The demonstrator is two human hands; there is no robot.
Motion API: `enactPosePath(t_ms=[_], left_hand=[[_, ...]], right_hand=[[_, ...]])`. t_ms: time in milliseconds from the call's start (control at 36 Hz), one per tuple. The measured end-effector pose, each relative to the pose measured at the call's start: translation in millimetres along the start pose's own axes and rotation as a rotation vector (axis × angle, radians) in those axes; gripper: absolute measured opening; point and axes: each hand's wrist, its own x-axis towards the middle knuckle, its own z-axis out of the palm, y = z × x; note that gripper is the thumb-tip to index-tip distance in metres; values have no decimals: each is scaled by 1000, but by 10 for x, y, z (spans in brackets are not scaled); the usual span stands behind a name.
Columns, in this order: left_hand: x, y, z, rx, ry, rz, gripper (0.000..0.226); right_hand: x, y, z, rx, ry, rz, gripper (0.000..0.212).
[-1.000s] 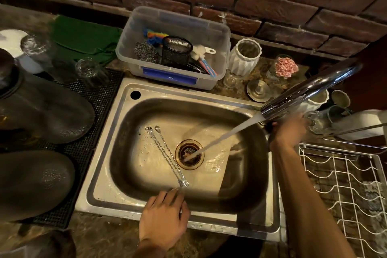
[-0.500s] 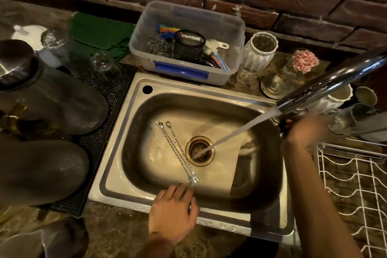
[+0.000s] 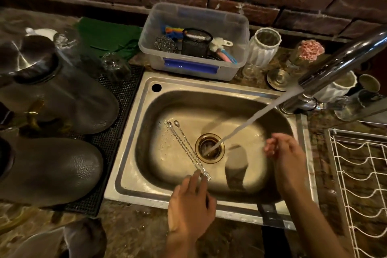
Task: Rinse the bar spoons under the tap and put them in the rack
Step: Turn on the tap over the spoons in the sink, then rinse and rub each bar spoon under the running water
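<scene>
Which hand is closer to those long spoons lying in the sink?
The left hand: its fingertips reach the near ends of the bar spoons at the sink's front. The right hand hangs apart on the drain's far side, beyond the water stream.

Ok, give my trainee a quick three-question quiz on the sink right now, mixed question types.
1. True or false: the bar spoons are lying on the sink floor, left of the drain.
2. Multiple choice: the tap stream lands A) on the spoons, B) at the drain, C) on the rack.
3. Short answer: which of the hands is at the near end of the spoons?

Key:
1. True.
2. B.
3. The left hand; its fingertips reach the spoon ends. The right hand is over the basin's right side, holding nothing.
</scene>
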Motion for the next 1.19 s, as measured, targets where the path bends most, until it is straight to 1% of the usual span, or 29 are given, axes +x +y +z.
enactPosePath(t_ms=[56, 167, 222, 278, 333, 361, 444, 472, 556, 611, 667, 722, 750, 806, 889, 1028, 1139, 1194], left_hand=[[-7, -10, 18, -20, -19, 4, 61], [-9, -58, -41, -97, -1, -40, 49], [1, -77, -62, -141, -9, -55, 45], [26, -90, -100, -231, -3, -63, 39], [69, -113, -186, -391, 26, -97, 30], [86, -128, -236, -509, 29, -135, 26], [150, -178, -418, -950, -26, -319, 23], [190, -202, -480, -1048, -38, -372, 23], [349, -310, -574, -1202, -38, -478, 20], [453, -384, -589, -1407, -34, -564, 19], [502, -476, -548, -1606, 21, -611, 17], [539, -574, -438, -1714, 91, -602, 14], [572, -615, -392, -1743, 118, -596, 16], [675, -685, -334, -1780, 144, -641, 26], [860, -756, -307, -1833, 102, -752, 27], [1035, -767, -282, -1801, 36, -815, 25], [1071, -761, -263, -1792, 27, -832, 24], [1074, -738, -231, -1720, 6, -829, 24]], right_hand=[[-141, 96, 71, -98, -136, 11, 23], [-306, 313, 262, -279, -394, 69, 18], [-314, 440, 365, -361, -493, 79, 16], [-276, 551, 474, -422, -554, 84, 15], [-208, 664, 591, -460, -594, 80, 18], [-177, 719, 647, -481, -611, 71, 20], [-113, 863, 808, -527, -663, 44, 23], [-105, 904, 861, -528, -686, 55, 24], [-70, 1022, 1010, -619, -737, 63, 24], [-32, 1092, 1112, -704, -745, 24, 25], [-16, 1113, 1227, -746, -734, -45, 24], [6, 1108, 1357, -747, -707, -102, 24], [30, 1112, 1424, -745, -688, -114, 24], [99, 1117, 1559, -799, -632, -114, 24], [199, 1152, 1712, -940, -578, -110, 20], [248, 1243, 1785, -986, -581, -6, 25], [263, 1329, 1770, -1025, -594, -56, 18], [284, 1348, 1776, -1051, -600, -76, 19]])
